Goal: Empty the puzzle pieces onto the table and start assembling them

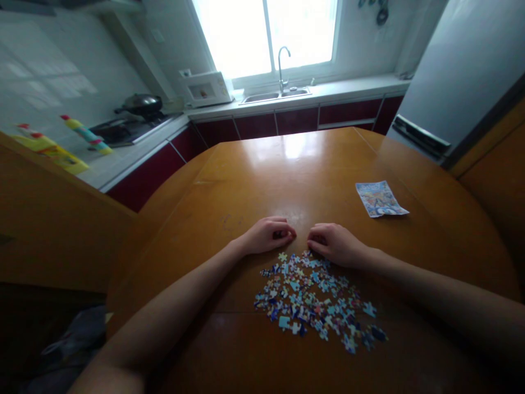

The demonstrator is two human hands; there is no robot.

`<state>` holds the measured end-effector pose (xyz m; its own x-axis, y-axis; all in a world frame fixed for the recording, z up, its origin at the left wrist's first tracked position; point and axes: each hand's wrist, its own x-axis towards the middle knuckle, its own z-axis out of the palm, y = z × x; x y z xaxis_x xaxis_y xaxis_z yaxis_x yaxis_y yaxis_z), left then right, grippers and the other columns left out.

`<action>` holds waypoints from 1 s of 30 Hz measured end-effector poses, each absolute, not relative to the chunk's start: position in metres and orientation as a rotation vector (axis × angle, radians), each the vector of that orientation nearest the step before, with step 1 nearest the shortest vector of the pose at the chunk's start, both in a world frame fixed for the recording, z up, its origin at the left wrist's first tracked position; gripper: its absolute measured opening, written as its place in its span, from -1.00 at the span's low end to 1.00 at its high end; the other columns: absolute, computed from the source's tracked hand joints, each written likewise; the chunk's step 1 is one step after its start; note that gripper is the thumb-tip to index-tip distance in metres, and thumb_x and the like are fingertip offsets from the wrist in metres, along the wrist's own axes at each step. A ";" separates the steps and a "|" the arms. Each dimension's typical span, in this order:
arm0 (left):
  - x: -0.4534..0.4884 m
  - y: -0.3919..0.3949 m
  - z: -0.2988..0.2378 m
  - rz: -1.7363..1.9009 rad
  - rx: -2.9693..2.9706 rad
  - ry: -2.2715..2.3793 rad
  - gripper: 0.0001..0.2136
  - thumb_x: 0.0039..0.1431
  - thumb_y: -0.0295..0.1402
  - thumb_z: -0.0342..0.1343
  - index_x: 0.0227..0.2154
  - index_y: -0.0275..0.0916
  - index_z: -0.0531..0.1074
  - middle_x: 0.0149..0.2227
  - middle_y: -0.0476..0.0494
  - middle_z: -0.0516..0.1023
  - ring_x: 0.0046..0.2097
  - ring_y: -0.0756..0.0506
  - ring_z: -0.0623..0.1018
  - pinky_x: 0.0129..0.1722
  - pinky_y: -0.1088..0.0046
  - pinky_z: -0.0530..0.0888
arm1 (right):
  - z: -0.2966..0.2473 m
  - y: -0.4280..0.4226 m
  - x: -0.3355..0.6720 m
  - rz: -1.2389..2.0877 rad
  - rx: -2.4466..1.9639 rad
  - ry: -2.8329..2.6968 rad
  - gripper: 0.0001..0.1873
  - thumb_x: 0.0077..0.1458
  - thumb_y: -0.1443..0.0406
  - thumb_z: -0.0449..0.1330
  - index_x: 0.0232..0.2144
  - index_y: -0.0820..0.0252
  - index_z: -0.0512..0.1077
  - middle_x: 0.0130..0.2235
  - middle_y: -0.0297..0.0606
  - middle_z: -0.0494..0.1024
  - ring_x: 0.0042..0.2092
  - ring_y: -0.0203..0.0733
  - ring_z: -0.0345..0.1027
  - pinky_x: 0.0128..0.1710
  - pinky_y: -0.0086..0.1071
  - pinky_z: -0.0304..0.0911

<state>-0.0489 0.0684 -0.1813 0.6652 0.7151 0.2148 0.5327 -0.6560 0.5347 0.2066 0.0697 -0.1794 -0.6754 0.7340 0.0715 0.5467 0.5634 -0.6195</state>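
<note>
A spread of loose jigsaw puzzle pieces (303, 295), mostly light blue with some dark blue, white and reddish ones, lies on the wooden table in front of me. My left hand (270, 235) rests on the tabletop just beyond the pile's far left edge. Its fingers are loosely curled toward the thumb, and nothing shows in them. Opposite it, a small gap away, my right hand (334, 243) lies at the pile's far right edge, curled the same way with no piece visible in it. Several pieces lie close to its thumb.
A creased picture sheet (381, 199) lies on the round-ended table (287, 180), right of my hands. Beyond stand a counter with a sink (262, 97), a microwave (205, 89), and a stove with a pan (141, 104). Yellow bottles (86, 134) are at left, a fridge (455, 71) at right.
</note>
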 end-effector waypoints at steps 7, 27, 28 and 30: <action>-0.049 0.069 -0.182 0.581 2.449 0.977 -0.80 0.33 -0.28 0.09 -0.21 -0.24 0.58 -0.41 -0.06 0.41 -0.38 0.02 0.39 -0.35 0.51 0.34 | -0.179 0.069 0.207 0.823 -1.039 -2.471 -0.86 0.16 0.31 0.20 -0.44 0.17 0.51 -0.42 -0.31 0.51 -0.43 -0.31 0.27 -0.42 -0.40 0.06; -0.048 0.068 -0.180 0.579 2.453 0.969 -0.80 0.33 -0.28 0.09 -0.21 -0.25 0.58 -0.41 -0.06 0.40 -0.38 0.03 0.38 -0.36 0.53 0.33 | -0.173 0.067 0.206 0.821 -1.065 -2.488 -0.86 0.18 0.32 0.19 -0.40 0.17 0.53 -0.39 -0.29 0.52 -0.40 -0.30 0.30 -0.39 -0.39 0.10; -0.049 0.068 -0.181 0.580 2.456 0.968 -0.80 0.33 -0.29 0.09 -0.21 -0.25 0.58 -0.41 -0.05 0.39 -0.38 0.03 0.38 -0.36 0.53 0.33 | -0.169 0.064 0.207 0.791 -1.049 -2.499 -0.87 0.18 0.32 0.19 -0.39 0.17 0.53 -0.37 -0.27 0.52 -0.38 -0.29 0.31 -0.38 -0.39 0.11; -0.049 0.068 -0.181 0.591 2.460 0.968 -0.80 0.33 -0.29 0.09 -0.22 -0.25 0.58 -0.41 -0.05 0.38 -0.38 0.03 0.38 -0.36 0.53 0.32 | -0.158 0.051 0.207 0.719 -0.985 -2.550 -0.88 0.19 0.32 0.19 -0.37 0.17 0.53 -0.33 -0.25 0.51 -0.33 -0.27 0.33 -0.33 -0.39 0.14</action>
<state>-0.0485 0.0681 -0.1811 0.6658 0.7104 0.2281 0.5274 -0.6643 0.5296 0.2073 0.0513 -0.1583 -0.7137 0.6921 0.1072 0.5343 0.6370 -0.5556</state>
